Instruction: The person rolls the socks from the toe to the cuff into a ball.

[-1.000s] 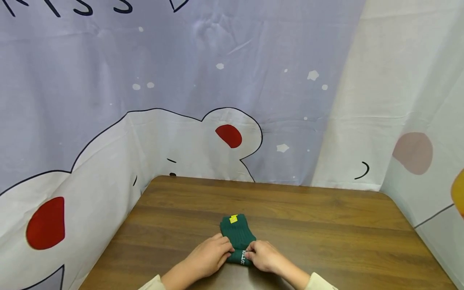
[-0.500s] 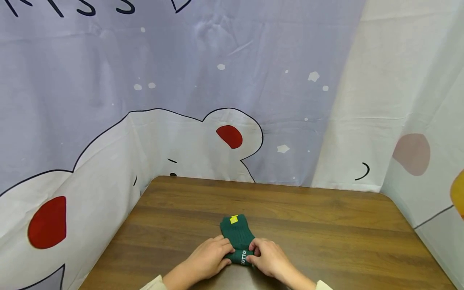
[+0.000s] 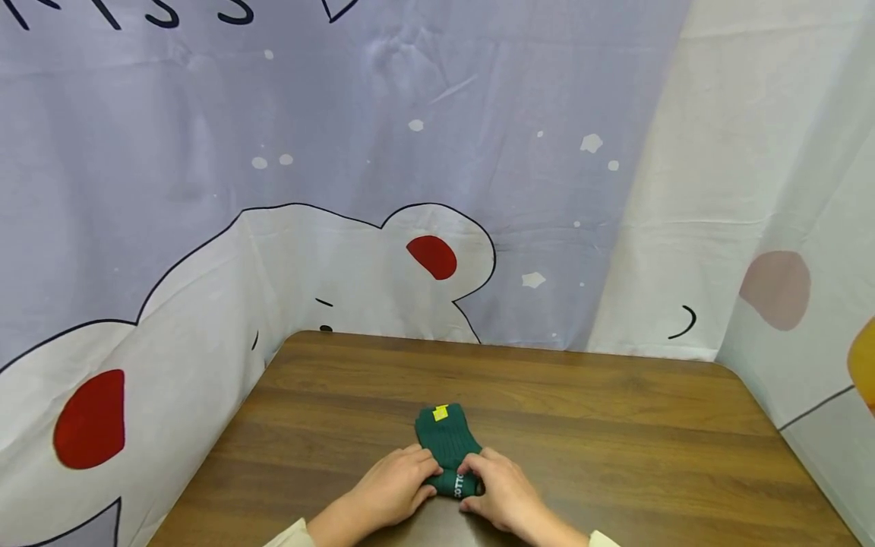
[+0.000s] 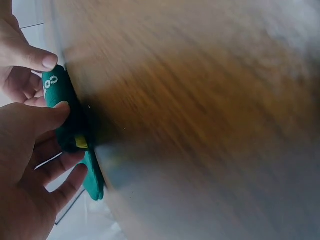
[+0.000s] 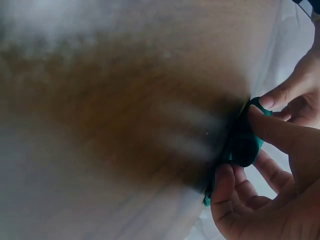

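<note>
The right hand [image 3: 502, 490] has shifted slightly since half a second ago: its forefinger has slid inward over the white lettering [image 3: 459, 485], and its thumb has dropped to the near side of the roll [image 3: 446, 484]. The left hand [image 3: 391, 486] has barely moved, and the flat end of the green sock bundle [image 3: 447, 441] lies just where it did. For the work in hand, I would read this as a fresh hold on the rolled end rather than another turn of it; most of the ribbed length looks unrolled.

The bundle rests on the tabletop [image 3: 581, 425], well short of the far edge and a little left of midway between the side edges. Its long axis runs away from the person, leaning slightly toward the far left corner, with the flat end and its yellow sticker [image 3: 440, 412] pointing to the far edge. The roll itself lies crosswise, about parallel to that edge.

Both hands grip the roll between thumb and fingers, one at each end. The left wrist view is dim, and I cannot tell whether the yellow patch [image 4: 81, 141] by the roll's end is that same sticker.
</note>
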Action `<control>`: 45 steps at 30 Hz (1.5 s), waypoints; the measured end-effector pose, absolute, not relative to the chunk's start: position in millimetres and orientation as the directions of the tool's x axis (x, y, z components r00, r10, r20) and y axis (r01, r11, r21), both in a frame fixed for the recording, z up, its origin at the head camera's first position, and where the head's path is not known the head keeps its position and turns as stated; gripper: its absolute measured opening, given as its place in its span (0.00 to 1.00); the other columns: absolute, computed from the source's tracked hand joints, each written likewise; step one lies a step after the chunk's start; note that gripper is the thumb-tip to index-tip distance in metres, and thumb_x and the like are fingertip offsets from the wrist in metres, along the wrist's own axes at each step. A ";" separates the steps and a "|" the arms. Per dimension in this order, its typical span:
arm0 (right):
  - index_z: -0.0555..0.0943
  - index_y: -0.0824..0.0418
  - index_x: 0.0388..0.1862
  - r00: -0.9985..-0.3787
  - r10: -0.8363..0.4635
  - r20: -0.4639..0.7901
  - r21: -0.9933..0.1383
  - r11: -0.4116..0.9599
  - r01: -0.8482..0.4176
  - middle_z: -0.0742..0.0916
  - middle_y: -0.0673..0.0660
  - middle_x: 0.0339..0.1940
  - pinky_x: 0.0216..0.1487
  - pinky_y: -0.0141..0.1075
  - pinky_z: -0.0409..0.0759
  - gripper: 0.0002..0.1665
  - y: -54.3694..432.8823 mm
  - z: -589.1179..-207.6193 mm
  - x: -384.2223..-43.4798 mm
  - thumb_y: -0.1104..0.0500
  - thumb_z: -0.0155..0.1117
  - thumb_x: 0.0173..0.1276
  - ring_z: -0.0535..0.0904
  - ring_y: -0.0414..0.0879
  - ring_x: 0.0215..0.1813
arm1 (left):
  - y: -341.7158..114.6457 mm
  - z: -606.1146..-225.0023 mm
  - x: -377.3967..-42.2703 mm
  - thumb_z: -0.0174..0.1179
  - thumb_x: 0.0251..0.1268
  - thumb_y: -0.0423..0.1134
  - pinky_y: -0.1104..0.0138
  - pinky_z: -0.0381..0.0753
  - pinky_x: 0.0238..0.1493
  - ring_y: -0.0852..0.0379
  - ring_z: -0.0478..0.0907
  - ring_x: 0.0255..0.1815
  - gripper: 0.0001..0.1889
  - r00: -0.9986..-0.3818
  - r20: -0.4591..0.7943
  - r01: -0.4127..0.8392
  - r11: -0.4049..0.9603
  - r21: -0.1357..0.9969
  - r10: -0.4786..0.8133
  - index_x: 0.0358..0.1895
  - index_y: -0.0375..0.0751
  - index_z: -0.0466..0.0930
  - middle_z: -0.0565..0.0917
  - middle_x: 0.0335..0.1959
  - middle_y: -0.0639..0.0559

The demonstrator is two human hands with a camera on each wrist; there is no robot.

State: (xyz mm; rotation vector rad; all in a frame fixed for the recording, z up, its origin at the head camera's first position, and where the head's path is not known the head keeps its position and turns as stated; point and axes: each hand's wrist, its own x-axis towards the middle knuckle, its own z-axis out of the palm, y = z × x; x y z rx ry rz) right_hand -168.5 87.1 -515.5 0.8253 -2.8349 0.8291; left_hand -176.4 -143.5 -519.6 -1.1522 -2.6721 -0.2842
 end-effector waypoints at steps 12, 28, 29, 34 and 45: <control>0.79 0.49 0.33 -0.840 -0.498 0.214 -0.399 0.741 -0.540 0.78 0.42 0.32 0.38 0.39 0.77 0.16 81.5 -513.0 -169.5 0.55 0.81 0.53 0.75 0.39 0.37 | -141.2 -515.0 -174.9 0.69 0.64 0.40 0.70 0.81 0.48 0.64 0.78 0.47 0.09 -0.714 0.200 0.700 0.695 0.164 0.671 0.45 0.48 0.82 0.83 0.42 0.59; 0.78 0.51 0.34 -0.814 -0.581 0.008 -0.550 0.677 -0.489 0.78 0.42 0.30 0.35 0.34 0.72 0.12 84.4 -502.0 -186.2 0.57 0.75 0.60 0.71 0.36 0.34 | -140.2 -507.9 -175.8 0.69 0.66 0.43 0.68 0.80 0.51 0.63 0.74 0.49 0.11 -0.767 0.094 0.632 0.722 0.282 0.634 0.47 0.48 0.80 0.81 0.44 0.60; 0.77 0.51 0.34 -0.810 -0.586 -0.011 -0.568 0.670 -0.478 0.78 0.43 0.29 0.34 0.34 0.72 0.12 84.4 -501.3 -188.0 0.57 0.75 0.60 0.71 0.36 0.33 | -140.1 -507.8 -176.2 0.69 0.66 0.44 0.68 0.79 0.51 0.64 0.73 0.49 0.11 -0.767 0.090 0.631 0.723 0.281 0.635 0.47 0.48 0.80 0.80 0.44 0.60; 0.78 0.53 0.33 -0.793 -0.603 -0.087 -0.629 0.651 -0.426 0.79 0.43 0.27 0.32 0.33 0.71 0.12 85.2 -496.8 -195.6 0.59 0.76 0.59 0.71 0.36 0.30 | -138.2 -507.1 -177.5 0.70 0.65 0.43 0.69 0.78 0.51 0.64 0.73 0.47 0.11 -0.768 0.085 0.629 0.725 0.280 0.634 0.46 0.48 0.80 0.80 0.42 0.60; 0.83 0.55 0.35 -0.783 -0.620 -0.060 -0.623 0.636 -0.456 0.81 0.44 0.31 0.39 0.34 0.73 0.10 92.6 -494.2 -201.4 0.54 0.76 0.60 0.72 0.36 0.35 | -134.5 -506.4 -178.3 0.66 0.68 0.39 0.66 0.78 0.50 0.62 0.72 0.45 0.06 -0.797 0.088 0.585 0.726 0.360 0.598 0.44 0.44 0.82 0.78 0.40 0.59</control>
